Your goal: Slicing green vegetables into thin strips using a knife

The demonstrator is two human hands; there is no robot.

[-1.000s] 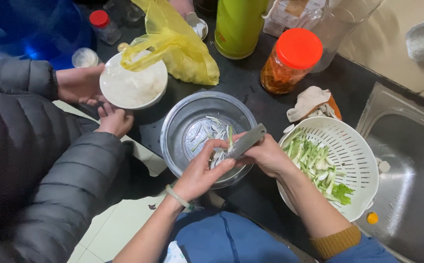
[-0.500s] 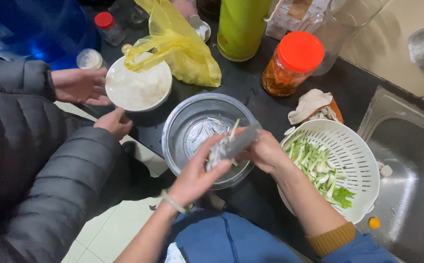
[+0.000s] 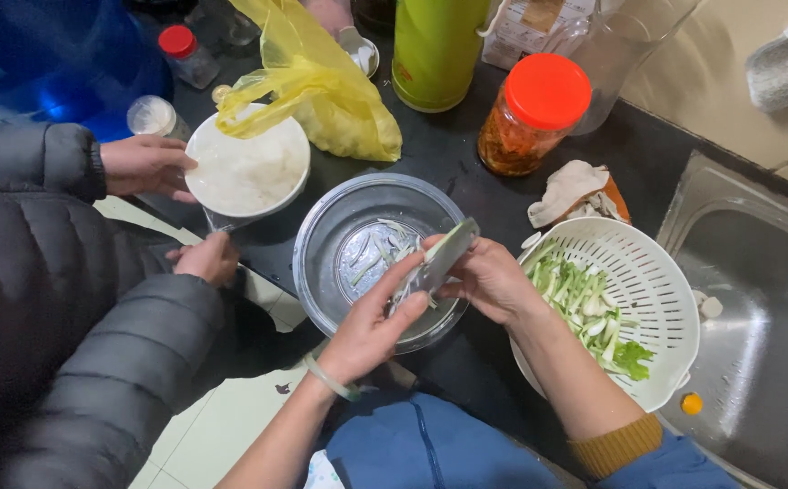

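My right hand (image 3: pixel 489 281) grips a flat knife blade (image 3: pixel 441 259) tilted over a steel bowl (image 3: pixel 321 237). My left hand (image 3: pixel 371 326) presses its fingers along the blade, wiping sliced green and white vegetable strips off it. Several strips (image 3: pixel 371 258) lie in the bottom of the bowl. A white colander (image 3: pixel 661 290) with chopped greens stands just right of my right hand.
Another person in a dark puffy jacket (image 3: pixel 50 317) holds a white bowl (image 3: pixel 247 167) of white food at the left, a yellow plastic bag (image 3: pixel 321 86) over it. A red-lidded jar (image 3: pixel 530 113), a green flask (image 3: pixel 435 50) and a steel sink (image 3: pixel 765 299) surround the dark counter.
I raised the knife and tilted it over the steel bowl, with my left hand sliding along the blade. The other person's white bowl shifted slightly.
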